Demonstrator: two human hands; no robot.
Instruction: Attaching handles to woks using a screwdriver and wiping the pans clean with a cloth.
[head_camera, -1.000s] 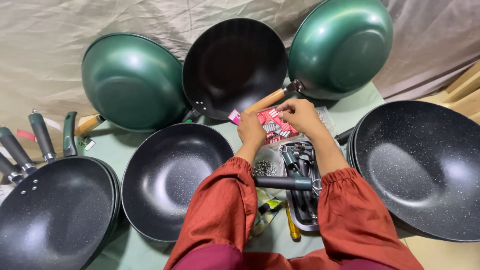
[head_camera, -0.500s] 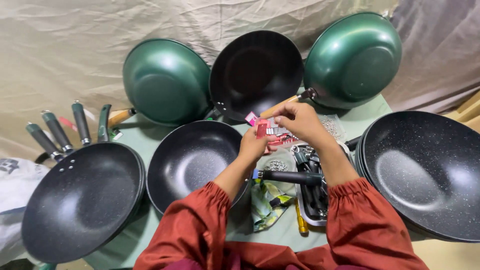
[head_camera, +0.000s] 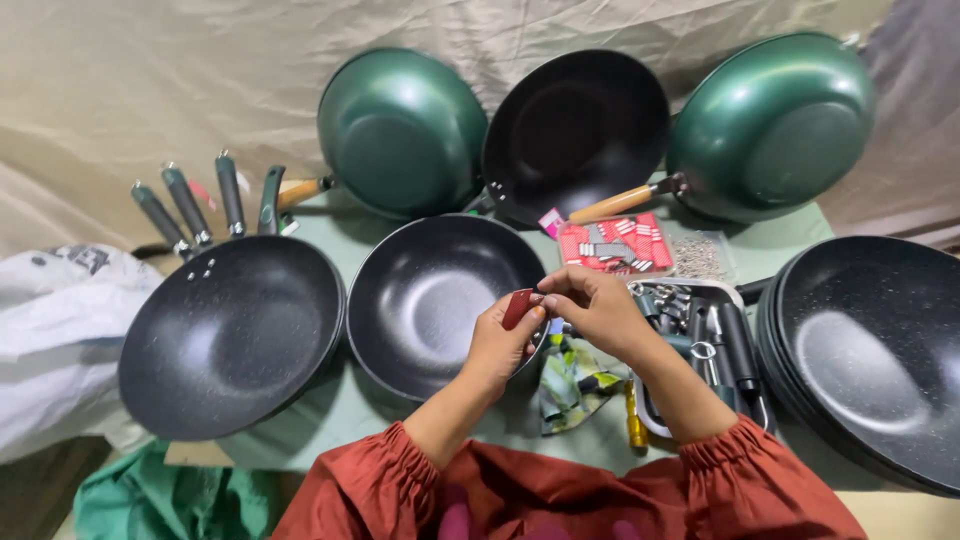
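At nine o'clock lies a crumpled white bag (head_camera: 60, 340), and just right of it a stack of black speckled pans (head_camera: 232, 335) sits on the pale green table (head_camera: 330, 225), its dark handles (head_camera: 190, 205) fanning up toward eleven o'clock. Behind, at about eleven o'clock, a green wok (head_camera: 400, 130) leans against the beige cloth backdrop (head_camera: 150, 90), its wooden handle pointing left. In the middle of the table rests a black speckled wok (head_camera: 435, 300). Over its right rim, close to the centre of the view, the left hand (head_camera: 500, 345) is curled, thumb and fingertips pinched on a small dark red piece (head_camera: 516, 308). The right hand (head_camera: 595, 310) meets it from the three o'clock side, fingers bent, its fingertips touching the top of the same piece, so both hands grip it between them. Both arms wear rust-red sleeves (head_camera: 370, 490). Under the hands lies a folded green patterned cloth (head_camera: 575, 380). At twelve o'clock a black wok (head_camera: 575, 135) stands propped, and just below it a red card of small parts (head_camera: 612, 243) lies flat. Right of the hands a tray of metal hardware and black handles (head_camera: 715, 345) sits near four o'clock. At one o'clock another green wok (head_camera: 770, 125) leans, and at three o'clock lies a stack of large black speckled pans (head_camera: 870, 350).
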